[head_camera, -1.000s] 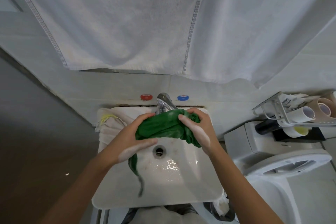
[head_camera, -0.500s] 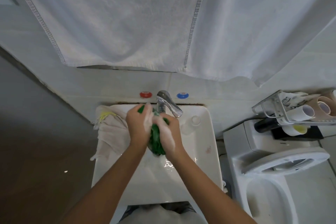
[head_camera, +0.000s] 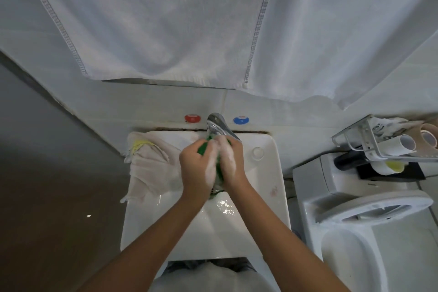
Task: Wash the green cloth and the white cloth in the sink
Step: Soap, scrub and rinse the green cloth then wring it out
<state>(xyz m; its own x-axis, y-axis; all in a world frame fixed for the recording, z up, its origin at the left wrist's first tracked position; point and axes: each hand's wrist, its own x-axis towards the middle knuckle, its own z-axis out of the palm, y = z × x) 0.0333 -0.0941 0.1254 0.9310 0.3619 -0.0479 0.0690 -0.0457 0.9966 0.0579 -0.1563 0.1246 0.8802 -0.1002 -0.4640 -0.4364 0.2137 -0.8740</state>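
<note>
Both hands are pressing together over the white sink (head_camera: 277, 199), just below the chrome faucet (head_camera: 216, 125), with the green cloth (head_camera: 219, 172) bunched between them — only slivers of green are showing at the fingertips, in the gap between the palms and hanging out under the wrists. The left hand (head_camera: 198, 166) is curling around the cloth from its side, and the right hand (head_camera: 228, 161) is gripping it from the other, so the two are clamped on the same wad; both are looking pale with what seems to be suds, and the picture is blurring slightly there. The cloth is sitting above the basin rather than lying in it, and water is glinting on the basin floor just beneath the wrists. The white cloth (head_camera: 151, 168), with a yellow patch near its far corner, is lying draped over the sink's left rim, touching the left hand's edge and trailing partly off the side. A red knob (head_camera: 192, 118) and a blue knob (head_camera: 240, 120) are sitting on the wall either side of the faucet. A large white towel (head_camera: 189, 23) is hanging overhead across the wall. To the right, a toilet (head_camera: 369, 211) is standing beside the sink, and a metal rack (head_camera: 360, 140) above it is holding rolls and tubes — their labels are too small to read.
</note>
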